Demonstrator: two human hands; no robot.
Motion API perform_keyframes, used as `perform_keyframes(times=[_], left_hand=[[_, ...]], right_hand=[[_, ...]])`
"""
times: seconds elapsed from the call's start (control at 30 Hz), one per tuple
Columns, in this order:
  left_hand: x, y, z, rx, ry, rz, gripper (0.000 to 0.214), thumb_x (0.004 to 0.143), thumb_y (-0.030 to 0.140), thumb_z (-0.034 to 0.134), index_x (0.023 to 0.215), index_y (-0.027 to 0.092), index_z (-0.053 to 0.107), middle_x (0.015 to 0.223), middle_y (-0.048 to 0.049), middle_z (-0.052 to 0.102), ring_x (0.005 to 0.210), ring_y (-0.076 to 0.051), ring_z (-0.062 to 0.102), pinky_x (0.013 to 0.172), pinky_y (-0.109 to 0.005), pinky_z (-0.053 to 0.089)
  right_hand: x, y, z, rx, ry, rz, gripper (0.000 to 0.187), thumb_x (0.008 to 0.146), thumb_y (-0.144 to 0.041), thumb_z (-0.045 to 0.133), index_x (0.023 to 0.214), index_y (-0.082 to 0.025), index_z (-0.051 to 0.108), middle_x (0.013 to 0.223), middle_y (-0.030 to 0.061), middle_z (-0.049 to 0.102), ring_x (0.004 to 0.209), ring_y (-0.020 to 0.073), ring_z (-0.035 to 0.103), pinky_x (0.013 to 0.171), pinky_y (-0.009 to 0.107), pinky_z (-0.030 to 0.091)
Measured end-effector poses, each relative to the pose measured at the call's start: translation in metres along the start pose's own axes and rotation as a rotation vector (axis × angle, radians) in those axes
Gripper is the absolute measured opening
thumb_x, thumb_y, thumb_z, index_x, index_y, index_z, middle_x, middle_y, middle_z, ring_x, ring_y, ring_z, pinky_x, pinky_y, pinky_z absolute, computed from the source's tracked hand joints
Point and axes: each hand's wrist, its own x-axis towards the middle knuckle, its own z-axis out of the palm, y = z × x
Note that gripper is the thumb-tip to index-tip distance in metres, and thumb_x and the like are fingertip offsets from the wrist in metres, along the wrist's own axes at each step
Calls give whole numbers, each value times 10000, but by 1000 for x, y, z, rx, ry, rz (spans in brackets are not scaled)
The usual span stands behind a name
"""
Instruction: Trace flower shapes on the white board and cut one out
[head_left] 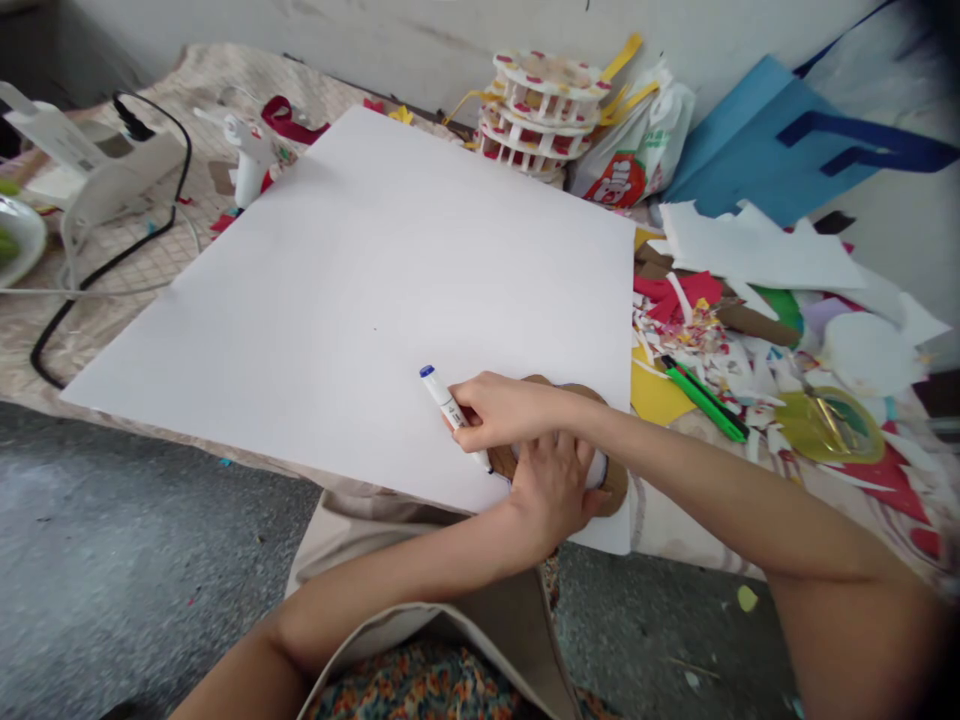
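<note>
A large white sheet of paper or board lies across the table. A brown cardboard piece with a scalloped edge rests on its near right corner, with a whitish area in its middle. My left hand presses down on the cardboard, its fingers spread over it. My right hand, crossing above the left, grips a white marker with a blue end. The marker's lower tip is at the left edge of the cardboard, touching or close to the sheet. My right forearm hides part of the cardboard.
On the right lie paper scraps, a green utility knife and a yellow tape roll. Behind stand a tiered white model, a plastic bag and a blue bag. At left are a glue gun and black cable.
</note>
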Motion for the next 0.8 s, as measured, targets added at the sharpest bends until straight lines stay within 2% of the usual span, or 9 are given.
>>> perform_keyframes(times=[0.13, 0.37, 0.8], left_hand=[[1, 0, 2, -11, 22, -8, 668, 881, 583, 509, 1376, 136, 470, 1388, -137, 506, 1212, -322, 466, 963, -441, 420], [2, -1, 1, -34, 69, -17, 641, 842, 609, 549, 1286, 147, 529, 1282, -157, 557, 1196, -355, 455, 1010, -560, 362], [3, -4, 0, -29, 77, 23, 560, 838, 617, 547, 1120, 136, 602, 1445, -235, 422, 1378, -422, 299, 1079, -695, 195]], right_hand=[[3, 2, -3, 15, 7, 21, 59, 708, -207, 550, 723, -177, 501, 648, -20, 530, 574, 88, 454, 545, 231, 342], [9, 8, -7, 56, 46, 77, 34, 703, -184, 556, 727, -164, 541, 666, -12, 555, 599, 96, 475, 559, 228, 348], [13, 33, -18, 193, 182, 93, 59, 700, -179, 564, 751, -151, 570, 678, -16, 553, 606, 97, 466, 555, 212, 352]])
